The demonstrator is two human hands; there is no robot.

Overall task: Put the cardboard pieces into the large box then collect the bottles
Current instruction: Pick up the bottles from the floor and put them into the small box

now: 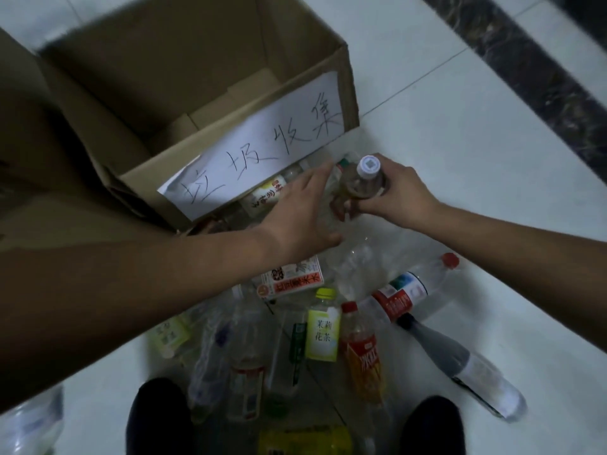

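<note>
The right hand (400, 195) has its grip closed round a small bottle (356, 187) with a white cap, held upright just in front of the large box (164, 60). Its fingertips are hidden under the bottle. The left hand (302, 215) reaches beside it with fingers straight and grip open, above clear bottles that blur into the pale floor (476, 142). Whether it touches any of them cannot be told.

The large box stands open on the floor, a paper sheet (262, 146) with handwritten characters stuck on its near wall. Inside, in dim light, flat cardboard shapes (236, 93) lie at the bottom—loose pieces or the box's own flaps, it is unclear. To the left a brown cardboard slab (26, 142) is cut off by the frame edge.

Other bottles lie heaped on the floor between the box and the person's dark shoes (157, 418): a yellow-labelled one (323, 326), a red-capped one with an orange label (363, 349), a clear one with a red label (410, 290) and a dark-necked one (460, 366). Several more are half hidden under the left forearm—their labels partly unreadable.
</note>
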